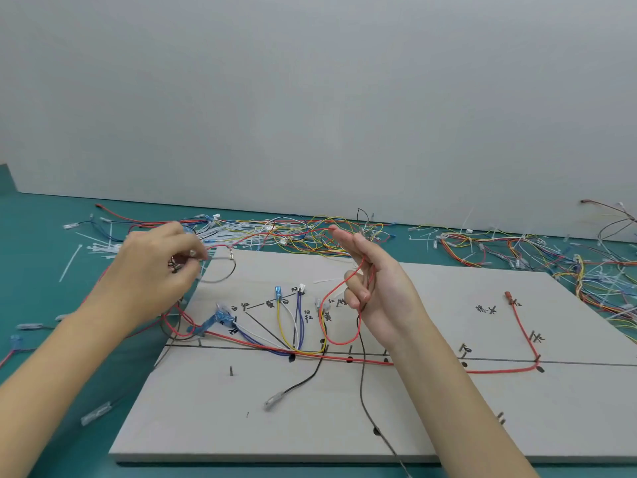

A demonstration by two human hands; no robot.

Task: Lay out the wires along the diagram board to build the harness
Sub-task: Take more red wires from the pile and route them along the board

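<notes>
I hold the red wire (pixel 339 288) raised over the board (pixel 431 408): my right hand (pixel 375 291) has its lower fingers curled round the loop, while my left hand (pixel 155 267) pinches wire ends near the board's far left corner, probably to keep the run untangled before routing. Laid wires already follow the drawn lines between pegs. No containers appear; spare wires (pixel 344 232) lie loose on the green table (pixel 41 305).

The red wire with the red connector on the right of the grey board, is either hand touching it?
No: the red connector lies alone on the grey board, with the right hand and left hand well away.
</notes>
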